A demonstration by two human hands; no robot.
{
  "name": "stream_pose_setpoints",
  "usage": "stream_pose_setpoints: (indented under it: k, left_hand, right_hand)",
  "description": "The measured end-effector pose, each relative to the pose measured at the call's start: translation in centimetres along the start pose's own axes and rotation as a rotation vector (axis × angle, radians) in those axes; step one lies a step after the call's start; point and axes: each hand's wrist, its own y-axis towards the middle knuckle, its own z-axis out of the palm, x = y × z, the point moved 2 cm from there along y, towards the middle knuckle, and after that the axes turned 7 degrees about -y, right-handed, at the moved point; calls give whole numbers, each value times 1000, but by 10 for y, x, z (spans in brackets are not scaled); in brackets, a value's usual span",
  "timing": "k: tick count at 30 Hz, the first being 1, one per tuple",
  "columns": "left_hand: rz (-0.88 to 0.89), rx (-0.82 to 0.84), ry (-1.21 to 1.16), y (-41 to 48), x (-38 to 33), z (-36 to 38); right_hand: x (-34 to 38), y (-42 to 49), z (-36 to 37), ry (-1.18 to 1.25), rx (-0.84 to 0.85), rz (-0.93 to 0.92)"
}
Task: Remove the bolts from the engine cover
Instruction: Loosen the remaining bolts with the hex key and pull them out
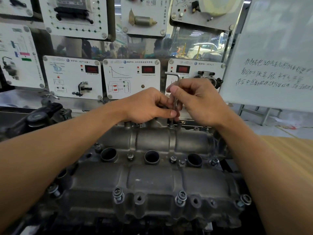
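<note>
A grey cast engine cover point(152, 182) fills the lower middle of the head view. An L-shaped hex key point(174, 77) stands upright with its tip in a bolt point(171, 125) on the cover's far edge. My right hand point(198, 100) pinches the key's upper shaft between thumb and fingers. My left hand point(147, 106) pinches the lower shaft just above the bolt. Several bolts with washers stand raised along the near edge, among them one at the front left point(118, 194) and one at the front middle point(181, 197). Smaller bolts sit between the round plug wells point(152, 156).
A wall of white sensor demonstration panels point(131, 78) stands right behind the engine. A whiteboard point(274, 56) with handwriting leans at the right. A black engine part point(40, 116) sits at the far left. A yellow surface point(291, 150) lies beyond my right forearm.
</note>
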Motion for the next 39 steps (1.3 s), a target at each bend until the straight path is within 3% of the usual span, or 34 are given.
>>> stream_pose_setpoints:
  k: [8,13,20,29,35,39]
  left_hand:
    - [80,-104,120,-1,-5,5]
    - [88,-121,136,-2,-7,9]
    - [76,-15,-183,-9,-6,-1]
    - [106,-173,-138,-4,-6,2]
    - [122,-203,-87,-4,-9,4]
    - [90,-128,-216,-7,-8,1]
  right_hand:
    - [-2,-4,-7,159,-205,28]
    - [-2,-7,-3,206,-147,-8]
    - [0,-9,-4,183,-22,-21]
    - [-1,-12,-5,232,-215,-15]
    - [-1,-10,-4,227,-168,-31]
    - [-1,-10,-3,259,-118,-36]
